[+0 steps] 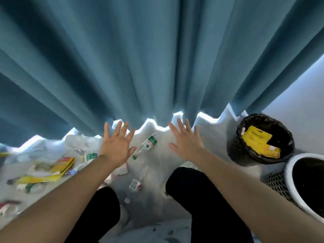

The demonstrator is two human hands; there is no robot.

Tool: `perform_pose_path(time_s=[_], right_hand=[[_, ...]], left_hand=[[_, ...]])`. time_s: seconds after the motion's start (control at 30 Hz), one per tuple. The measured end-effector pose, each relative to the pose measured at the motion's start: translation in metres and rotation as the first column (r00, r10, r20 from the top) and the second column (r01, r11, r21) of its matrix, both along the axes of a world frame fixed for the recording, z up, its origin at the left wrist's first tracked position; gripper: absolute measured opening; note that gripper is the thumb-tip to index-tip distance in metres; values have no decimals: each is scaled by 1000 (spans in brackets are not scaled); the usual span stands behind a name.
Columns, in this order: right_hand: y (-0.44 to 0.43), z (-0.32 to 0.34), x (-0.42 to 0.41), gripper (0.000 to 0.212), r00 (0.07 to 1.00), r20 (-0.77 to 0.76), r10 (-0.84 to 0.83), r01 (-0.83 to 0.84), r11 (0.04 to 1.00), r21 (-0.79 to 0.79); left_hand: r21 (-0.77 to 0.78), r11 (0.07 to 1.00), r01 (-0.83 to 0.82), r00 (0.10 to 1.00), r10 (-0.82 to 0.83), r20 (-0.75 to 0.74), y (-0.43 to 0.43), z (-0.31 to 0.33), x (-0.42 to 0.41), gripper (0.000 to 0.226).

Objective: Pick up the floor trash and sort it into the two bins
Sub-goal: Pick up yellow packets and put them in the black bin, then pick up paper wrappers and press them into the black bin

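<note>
Hovering over the litter, the left hand (pixel 116 150) and right hand (pixel 187 144) are both spread flat, fingers splayed, holding nothing. By my reading the sorting is only partly done and a fresh pick is about to be chosen.

Head view: between the hands lies a clear plastic bottle (pixel 146 146) with a green-and-white label, on the pale floor (pixel 154 193) just below the blue curtain (pixel 140 58). Its print is too blurred to read. A second green-labelled bottle (pixel 90 157) sits by the left wrist, a small red-labelled bottle (pixel 135 185) nearer the knees, and yellow wrappers (pixel 52 170) lie further left.

The black mesh bin (pixel 259 140) already holds a yellow package with illegible dark lettering; the white bin (pixel 308 183) beside it looks empty. The next move likely calls for closing one hand round the nearest bottle.
</note>
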State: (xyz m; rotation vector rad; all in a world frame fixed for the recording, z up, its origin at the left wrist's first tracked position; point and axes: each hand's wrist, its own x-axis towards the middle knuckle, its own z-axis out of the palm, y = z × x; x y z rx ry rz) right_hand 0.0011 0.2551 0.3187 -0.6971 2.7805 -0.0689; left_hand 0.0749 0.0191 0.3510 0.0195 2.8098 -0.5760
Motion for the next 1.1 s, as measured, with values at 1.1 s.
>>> perform_pose_path(time_s=[1.1], right_hand=[[-338, -340, -10, 71, 856, 488, 169, -304, 929, 212]], left_hand=[[314, 906, -284, 937, 193, 292, -245, -385, 34, 71]])
